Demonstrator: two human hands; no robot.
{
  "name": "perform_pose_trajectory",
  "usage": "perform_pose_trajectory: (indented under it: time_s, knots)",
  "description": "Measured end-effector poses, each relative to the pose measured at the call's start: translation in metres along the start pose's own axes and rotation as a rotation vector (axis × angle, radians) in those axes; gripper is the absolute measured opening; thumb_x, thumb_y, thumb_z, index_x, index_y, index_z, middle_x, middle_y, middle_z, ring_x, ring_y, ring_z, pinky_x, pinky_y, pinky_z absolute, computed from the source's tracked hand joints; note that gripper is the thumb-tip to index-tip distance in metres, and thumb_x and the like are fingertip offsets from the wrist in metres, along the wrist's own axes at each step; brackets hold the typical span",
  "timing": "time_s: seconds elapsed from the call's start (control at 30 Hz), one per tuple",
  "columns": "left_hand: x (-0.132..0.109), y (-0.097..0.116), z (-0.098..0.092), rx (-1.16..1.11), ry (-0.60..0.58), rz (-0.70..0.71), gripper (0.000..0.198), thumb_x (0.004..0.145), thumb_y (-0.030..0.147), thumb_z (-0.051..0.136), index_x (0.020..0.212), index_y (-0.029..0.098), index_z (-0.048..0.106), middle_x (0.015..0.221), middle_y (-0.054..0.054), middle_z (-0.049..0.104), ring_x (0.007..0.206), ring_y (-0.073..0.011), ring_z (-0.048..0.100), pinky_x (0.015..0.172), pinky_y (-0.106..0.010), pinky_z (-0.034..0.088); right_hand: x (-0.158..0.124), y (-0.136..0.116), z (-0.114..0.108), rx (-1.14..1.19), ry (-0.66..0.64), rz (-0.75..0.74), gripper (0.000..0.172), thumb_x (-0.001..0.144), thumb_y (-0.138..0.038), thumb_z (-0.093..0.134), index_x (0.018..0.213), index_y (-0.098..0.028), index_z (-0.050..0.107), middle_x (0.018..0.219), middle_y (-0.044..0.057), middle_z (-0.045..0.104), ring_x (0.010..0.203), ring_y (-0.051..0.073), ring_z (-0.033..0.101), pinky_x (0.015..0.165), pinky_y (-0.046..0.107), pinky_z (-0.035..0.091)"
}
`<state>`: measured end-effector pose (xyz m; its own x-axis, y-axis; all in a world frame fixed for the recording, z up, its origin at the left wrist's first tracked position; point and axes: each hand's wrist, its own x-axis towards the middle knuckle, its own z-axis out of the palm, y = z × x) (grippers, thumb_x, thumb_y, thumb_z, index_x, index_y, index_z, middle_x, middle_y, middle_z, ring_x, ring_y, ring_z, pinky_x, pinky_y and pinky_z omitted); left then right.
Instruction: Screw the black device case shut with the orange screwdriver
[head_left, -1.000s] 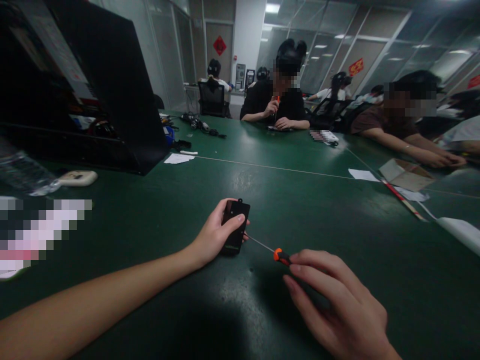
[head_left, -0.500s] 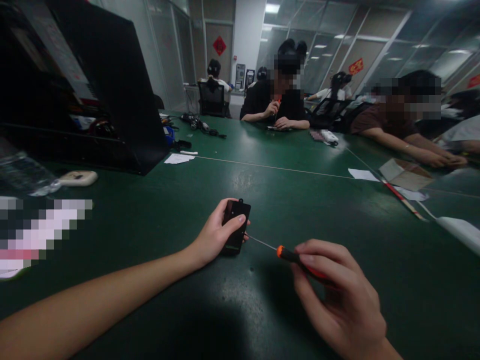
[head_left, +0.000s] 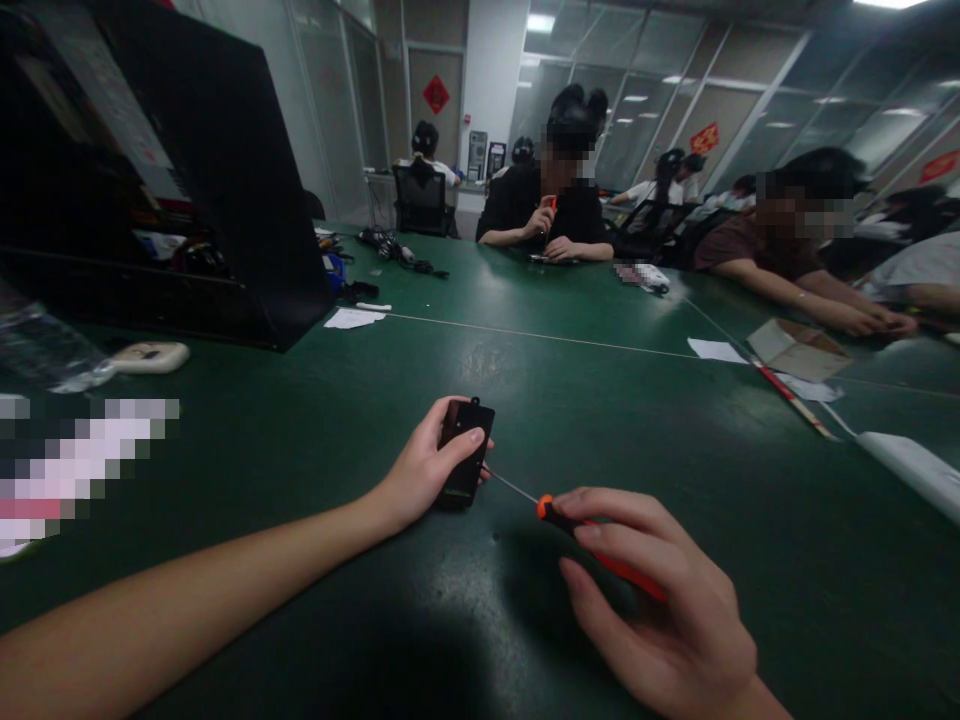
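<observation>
- The black device sits in your left hand, on its 3 o'clock side, thumb across the face, fingers wrapped behind the far edge.
- From your right hand, the device lies toward 10 o'clock.
- Your left hand is closed around the device; your right is partly open, index and middle fingers loosely over the screwdriver, thumb standing apart from its handle.
- The shaft points toward 10 o'clock and ends at the device's 4 o'clock edge; the tip is too small to make out.
- Count in your hands: one device, one screwdriver.
- Around them on the green counter, you have one open box toward 2 o'clock and one cream-coloured object toward 10 o'clock.
</observation>
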<state>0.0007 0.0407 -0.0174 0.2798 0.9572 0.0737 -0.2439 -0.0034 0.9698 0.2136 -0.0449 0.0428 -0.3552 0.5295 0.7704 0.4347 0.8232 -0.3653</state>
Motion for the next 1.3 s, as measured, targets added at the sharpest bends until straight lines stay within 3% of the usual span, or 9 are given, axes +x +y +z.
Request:
perform_pose_trajectory:
  time_s: [0.13, 0.37, 0.57, 0.63, 0.73, 0.77, 0.9, 1.07, 1.3]
  knots:
    - [0.001, 0.000, 0.000, -0.004, -0.001, -0.005, 0.046, 0.090, 0.041, 0.065, 0.125, 0.022, 0.043, 0.098, -0.007, 0.067, 0.071, -0.0187, 0.070, 0.067, -0.034, 0.057, -0.001, 0.005, 0.001, 0.012, 0.053, 0.031, 0.031, 0.081, 0.002, 0.062, 0.105, -0.019, 0.064, 0.100, 0.008, 0.072, 0.092, 0.020, 0.073, 0.075, 0.033, 0.065]
    - [0.000, 0.003, 0.003, -0.004, -0.021, -0.006, 0.043, 0.091, 0.040, 0.064, 0.123, 0.022, 0.044, 0.098, -0.006, 0.067, 0.071, -0.0177, 0.070, 0.068, -0.034, 0.057, -0.002, 0.018, -0.003, -0.192, 0.109, 0.168, 0.021, 0.087, -0.013, 0.065, 0.106, -0.021, 0.060, 0.087, 0.002, 0.073, 0.073, 0.015, 0.073, 0.066, 0.026, 0.061]
    - [0.026, -0.001, 0.021, -0.007, 0.029, 0.013, 0.047, 0.085, 0.045, 0.068, 0.119, 0.020, 0.047, 0.092, -0.004, 0.068, 0.064, -0.0164, 0.069, 0.063, -0.030, 0.056, 0.016, 0.047, -0.003, 0.071, 0.138, 0.205, 0.060, 0.080, -0.010, 0.066, 0.135, -0.022, 0.042, 0.093, 0.001, 0.070, 0.083, 0.019, 0.073, 0.077, 0.037, 0.062]
    - [0.035, -0.004, 0.027, -0.011, 0.027, 0.015, 0.047, 0.084, 0.046, 0.069, 0.118, 0.020, 0.047, 0.092, -0.005, 0.068, 0.063, -0.0165, 0.069, 0.062, -0.030, 0.056, 0.015, 0.061, 0.002, 0.109, 0.249, 0.215, 0.055, 0.079, -0.011, 0.066, 0.129, -0.022, 0.046, 0.088, 0.000, 0.069, 0.078, 0.018, 0.072, 0.074, 0.036, 0.061]
    - [0.037, -0.005, 0.028, -0.002, 0.014, -0.005, 0.046, 0.086, 0.044, 0.068, 0.120, 0.021, 0.046, 0.095, -0.006, 0.069, 0.066, -0.0173, 0.070, 0.065, -0.032, 0.056, -0.001, 0.077, 0.013, 0.092, 0.509, 0.267, 0.028, 0.084, -0.015, 0.063, 0.108, -0.023, 0.051, 0.079, -0.003, 0.063, 0.066, 0.015, 0.068, 0.064, 0.032, 0.059]
    - [0.035, -0.004, 0.026, -0.003, 0.009, -0.012, 0.046, 0.088, 0.042, 0.067, 0.122, 0.021, 0.046, 0.095, -0.006, 0.068, 0.068, -0.0176, 0.070, 0.067, -0.033, 0.056, -0.008, 0.080, 0.016, 0.087, 0.524, 0.290, 0.023, 0.087, -0.015, 0.061, 0.105, -0.024, 0.050, 0.077, -0.003, 0.062, 0.064, 0.014, 0.067, 0.061, 0.030, 0.057]
    - [0.026, 0.002, 0.019, 0.009, 0.033, -0.042, 0.042, 0.091, 0.039, 0.064, 0.124, 0.021, 0.045, 0.098, -0.007, 0.068, 0.072, -0.0182, 0.069, 0.070, -0.034, 0.056, -0.028, 0.075, 0.022, 0.095, 0.466, 0.362, 0.018, 0.085, -0.013, 0.063, 0.097, -0.022, 0.053, 0.077, -0.002, 0.061, 0.061, 0.013, 0.065, 0.056, 0.027, 0.055]
    - [0.024, 0.006, 0.018, 0.034, 0.009, -0.078, 0.043, 0.092, 0.039, 0.062, 0.127, 0.021, 0.043, 0.101, -0.008, 0.067, 0.075, -0.0187, 0.068, 0.072, -0.034, 0.055, -0.025, 0.065, 0.022, 0.176, 0.443, 0.373, 0.023, 0.085, -0.013, 0.059, 0.103, -0.022, 0.049, 0.076, -0.001, 0.060, 0.064, 0.016, 0.065, 0.055, 0.028, 0.055]
    - [0.024, 0.006, 0.015, 0.064, -0.032, -0.125, 0.046, 0.091, 0.041, 0.062, 0.128, 0.022, 0.041, 0.100, -0.007, 0.067, 0.071, -0.0185, 0.067, 0.068, -0.035, 0.056, -0.028, 0.070, 0.022, 0.209, 0.442, 0.378, 0.021, 0.085, -0.019, 0.061, 0.102, -0.023, 0.050, 0.073, -0.002, 0.060, 0.061, 0.015, 0.063, 0.053, 0.027, 0.053]
